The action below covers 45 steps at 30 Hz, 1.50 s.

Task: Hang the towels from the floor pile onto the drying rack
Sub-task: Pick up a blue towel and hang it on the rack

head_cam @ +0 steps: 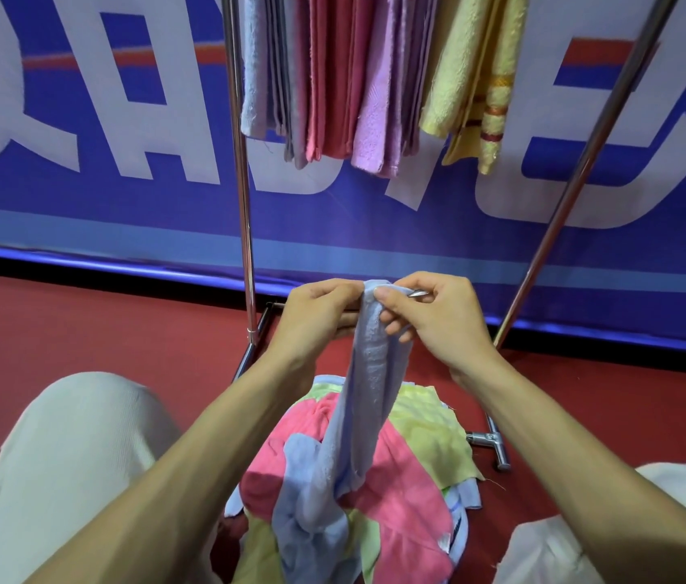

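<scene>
Two hands meet near the middle of the view, and both pinch the top edge of a light blue towel [375, 373]. The left hand [318, 314] grips it from the 9 o'clock side with fingers curled over the cloth. The right hand [434, 322] pinches it from the 3 o'clock side between thumb and forefinger. From that grip the towel hangs toward 6 o'clock as a narrow, bunched strip. Its lower end rests on the floor pile [404, 474], a heap of pink, pale yellow-green and blue towels on the red floor [80, 330]. At 12 o'clock from the hands stands the drying rack [243, 183], its two metal uprights rising at 11 and 1 o'clock. Hung towels [332, 78] in blue, grey, pink, lilac and yellow drape side by side from its top. Behind the rack a blue banner [80, 196] with large white letters covers the wall. Knees in pale trousers [67, 457] flank the pile at 8 and 4 o'clock.
</scene>
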Each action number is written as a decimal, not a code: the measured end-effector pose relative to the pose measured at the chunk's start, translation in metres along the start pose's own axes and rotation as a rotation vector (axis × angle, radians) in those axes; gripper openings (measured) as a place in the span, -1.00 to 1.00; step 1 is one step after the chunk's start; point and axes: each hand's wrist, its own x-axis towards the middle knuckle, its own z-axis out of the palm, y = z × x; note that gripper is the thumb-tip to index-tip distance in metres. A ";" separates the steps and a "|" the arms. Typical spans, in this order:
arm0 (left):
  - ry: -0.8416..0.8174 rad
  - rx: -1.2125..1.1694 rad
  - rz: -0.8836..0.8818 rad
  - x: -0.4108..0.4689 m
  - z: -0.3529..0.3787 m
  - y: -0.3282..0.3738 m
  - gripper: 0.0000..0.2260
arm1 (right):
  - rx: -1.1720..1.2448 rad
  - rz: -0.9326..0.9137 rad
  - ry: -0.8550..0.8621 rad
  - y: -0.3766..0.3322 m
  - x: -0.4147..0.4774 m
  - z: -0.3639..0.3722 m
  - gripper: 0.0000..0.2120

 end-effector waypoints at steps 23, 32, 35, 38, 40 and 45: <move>0.099 0.567 0.357 0.011 -0.033 0.009 -0.80 | -0.799 -0.302 -0.431 0.020 0.006 -0.016 -0.64; 0.186 0.699 0.415 0.016 -0.037 0.003 -0.94 | -0.717 -0.222 -0.537 0.023 0.008 -0.027 -0.57; 0.227 0.678 0.412 0.020 -0.038 -0.001 -0.94 | -0.679 -0.205 -0.448 0.023 0.009 -0.027 -0.62; 0.248 0.665 0.374 0.023 -0.041 -0.007 -0.93 | -0.683 -0.187 -0.363 0.024 0.012 -0.032 -0.69; 0.257 0.681 0.366 0.022 -0.042 -0.007 -0.94 | -0.710 -0.183 -0.370 0.024 0.012 -0.036 -0.72; 0.192 0.793 0.424 0.017 -0.041 0.000 -0.93 | -0.818 -0.208 -0.466 0.024 0.012 -0.038 -0.82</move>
